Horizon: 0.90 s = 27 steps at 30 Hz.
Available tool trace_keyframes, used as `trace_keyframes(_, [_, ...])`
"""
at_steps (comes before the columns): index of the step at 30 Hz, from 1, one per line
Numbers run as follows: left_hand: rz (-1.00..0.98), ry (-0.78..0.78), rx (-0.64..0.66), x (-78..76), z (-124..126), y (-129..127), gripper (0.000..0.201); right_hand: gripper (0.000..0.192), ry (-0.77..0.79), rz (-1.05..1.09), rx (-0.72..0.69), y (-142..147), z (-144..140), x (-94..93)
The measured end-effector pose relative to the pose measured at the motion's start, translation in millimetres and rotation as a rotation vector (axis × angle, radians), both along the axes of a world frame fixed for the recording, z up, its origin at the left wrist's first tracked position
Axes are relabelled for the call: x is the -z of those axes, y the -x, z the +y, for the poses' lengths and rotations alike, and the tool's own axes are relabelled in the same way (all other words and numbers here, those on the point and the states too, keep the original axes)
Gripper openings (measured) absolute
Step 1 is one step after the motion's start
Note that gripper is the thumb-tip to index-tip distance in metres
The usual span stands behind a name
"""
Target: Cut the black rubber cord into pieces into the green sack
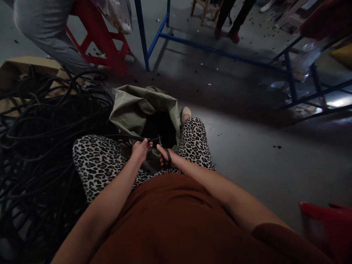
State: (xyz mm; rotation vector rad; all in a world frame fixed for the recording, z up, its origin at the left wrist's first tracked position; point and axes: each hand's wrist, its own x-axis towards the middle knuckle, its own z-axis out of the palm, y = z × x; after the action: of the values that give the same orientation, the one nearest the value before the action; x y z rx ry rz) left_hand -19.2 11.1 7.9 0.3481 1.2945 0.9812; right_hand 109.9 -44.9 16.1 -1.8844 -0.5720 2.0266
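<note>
Over the lap, the left hand (pixel 140 149) pinches a black cable (pixel 121 136) that runs leftward from its fingertips. Just beside it, the right hand (pixel 165 152) grips scissors (pixel 165 154), blades pointing toward the cable. Beyond lies an open green sack (pixel 137 106); left, a cable pile (pixel 41 128).

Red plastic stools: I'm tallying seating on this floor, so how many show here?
2. One red stool stands upper left, behind the cable pile. Another red stool shows partly at the lower right edge. More may be out of frame.
</note>
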Motion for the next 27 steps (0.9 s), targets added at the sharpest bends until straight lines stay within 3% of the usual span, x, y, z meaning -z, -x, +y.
trace_keyframes(7, [0.008,0.095,-0.016,-3.1,9,7,0.021,0.055,-0.038,-0.018,0.005,-1,-1,-2.0])
trace_keyframes(13, [0.11,0.088,-0.08,-0.3,18,16,0.03,0.053,-0.042,-0.072,-0.025,-1,-1,-1.1])
trace_keyframes(21, [0.245,-0.002,-0.062,1.0,17,15,0.018,0.05,-0.057,-0.083,-0.011,-3,0,6.9])
trace_keyframes(27, [0.318,-0.041,-0.053,4.7,15,14,0.013,0.051,-0.02,-0.083,0.028,-3,4,2.4])
